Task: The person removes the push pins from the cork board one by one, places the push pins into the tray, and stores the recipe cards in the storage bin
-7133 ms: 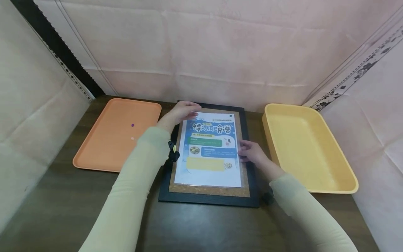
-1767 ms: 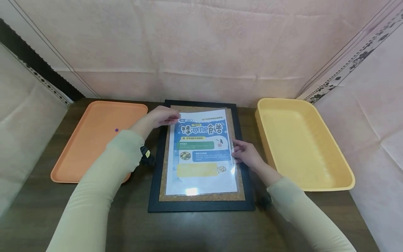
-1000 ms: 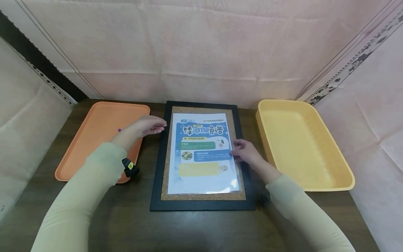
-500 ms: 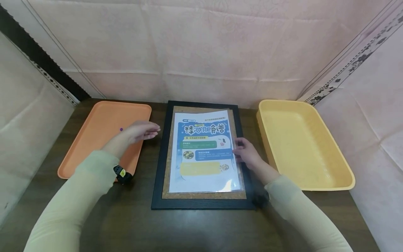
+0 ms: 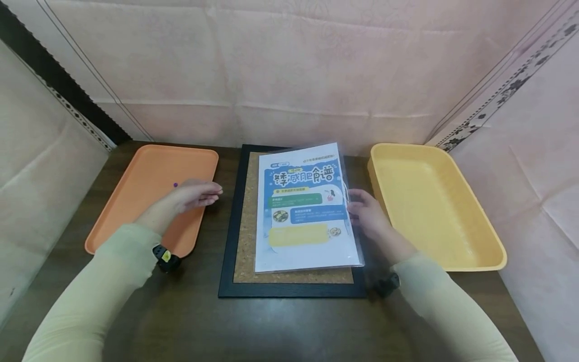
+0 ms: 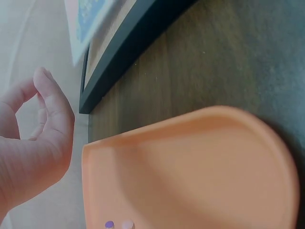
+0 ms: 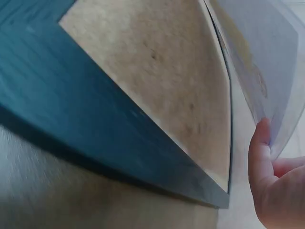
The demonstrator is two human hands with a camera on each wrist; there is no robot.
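A blue-and-white printed poster [image 5: 306, 257] in a clear plastic sleeve is tilted over the black-framed cork board [image 5: 244, 246]. My right hand [image 5: 367, 213] pinches the right edge of the sleeve. In the right wrist view, the sleeve [image 7: 281, 71] stands away from the cork, thumb on one side. Over the right side of the orange tray [image 5: 149, 168] hovers my left hand [image 5: 196, 195], fingers loosely bent, thumb tip close to the index fingertip. Nothing shows between them. A small purple pin [image 6: 109, 224] and a pale one [image 6: 127, 225] lie on the tray.
A deep yellow bin [image 5: 443, 211] stands on the right of the dark wooden table [image 5: 271, 332], close to my right forearm. Pale cloth walls [image 5: 289, 65] enclose the table at the back and both sides.
My left hand has left the poster's top-left corner and moved left to the tray. My right hand has lifted the poster off the cork and shifted it right and up.
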